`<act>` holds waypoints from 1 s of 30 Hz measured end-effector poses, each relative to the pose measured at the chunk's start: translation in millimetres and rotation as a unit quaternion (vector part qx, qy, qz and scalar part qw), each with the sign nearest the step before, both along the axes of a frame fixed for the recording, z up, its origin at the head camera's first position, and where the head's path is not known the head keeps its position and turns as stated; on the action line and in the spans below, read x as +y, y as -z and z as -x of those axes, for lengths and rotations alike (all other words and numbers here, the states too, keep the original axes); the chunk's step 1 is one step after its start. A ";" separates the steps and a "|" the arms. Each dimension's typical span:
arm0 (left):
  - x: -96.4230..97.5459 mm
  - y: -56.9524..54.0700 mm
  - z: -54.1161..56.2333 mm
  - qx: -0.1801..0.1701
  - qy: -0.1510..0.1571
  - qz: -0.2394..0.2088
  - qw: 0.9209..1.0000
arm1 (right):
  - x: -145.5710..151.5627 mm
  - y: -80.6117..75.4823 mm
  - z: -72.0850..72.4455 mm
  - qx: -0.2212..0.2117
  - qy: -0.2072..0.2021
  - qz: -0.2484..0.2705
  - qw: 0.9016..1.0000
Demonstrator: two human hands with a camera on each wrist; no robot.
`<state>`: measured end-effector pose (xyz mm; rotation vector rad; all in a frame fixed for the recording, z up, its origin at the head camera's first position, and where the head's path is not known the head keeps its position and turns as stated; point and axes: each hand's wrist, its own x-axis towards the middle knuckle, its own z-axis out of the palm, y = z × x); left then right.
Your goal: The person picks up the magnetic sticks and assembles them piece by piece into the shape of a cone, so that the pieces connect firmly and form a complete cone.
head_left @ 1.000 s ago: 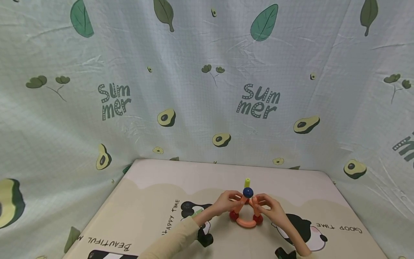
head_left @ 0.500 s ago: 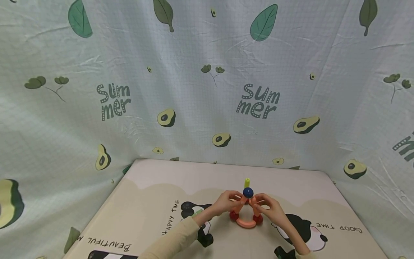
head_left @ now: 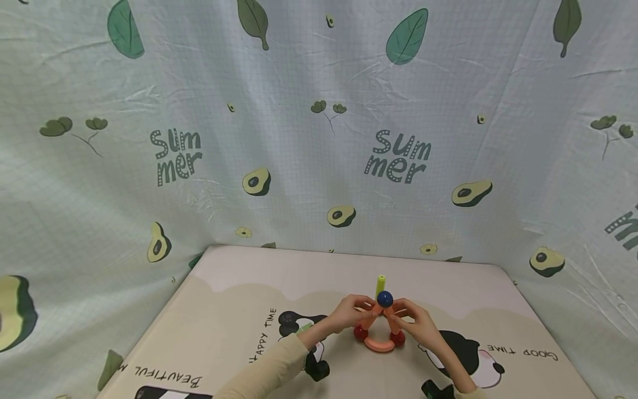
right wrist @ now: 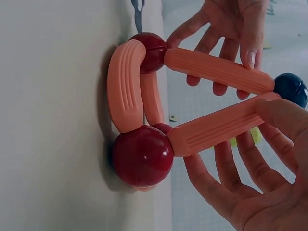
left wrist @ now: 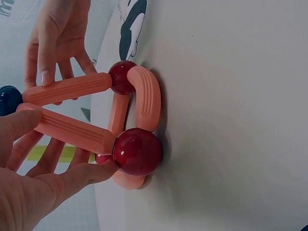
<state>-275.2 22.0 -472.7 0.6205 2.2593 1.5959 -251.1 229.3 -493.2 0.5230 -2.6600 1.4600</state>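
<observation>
A toy frame of balls and sticks stands on the table, its base made of curved orange sticks [head_left: 379, 346] and red balls [left wrist: 138, 151]. My left hand [head_left: 349, 312] pinches the left straight orange stick [left wrist: 77, 132], which leans inward from a red ball. The right straight orange stick [right wrist: 219, 126] is in my right hand [head_left: 415, 317], thumb near its upper end. Both sticks meet at a blue ball [head_left: 385, 299] on top, forming a peak. Behind it a yellow-green stick [head_left: 381, 284] stands up from a rear red ball, partly hidden by fingers in the wrist views.
The table mat [head_left: 239, 277] has printed cartoon animals and lettering. A patterned curtain [head_left: 299, 138] hangs behind and at both sides of it. A dark object [head_left: 437, 389] lies by the right wrist.
The right stick's upper end has tipped inward and now meets the blue ball. That ball has shifted slightly right and down. Both hands keep their hold, almost in place.
</observation>
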 end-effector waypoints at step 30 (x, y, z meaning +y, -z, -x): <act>-10.1 3.9 21.1 -0.048 -0.022 -0.081 0.995 | 1.7 0.4 1.1 -0.002 -0.003 0.005 1.000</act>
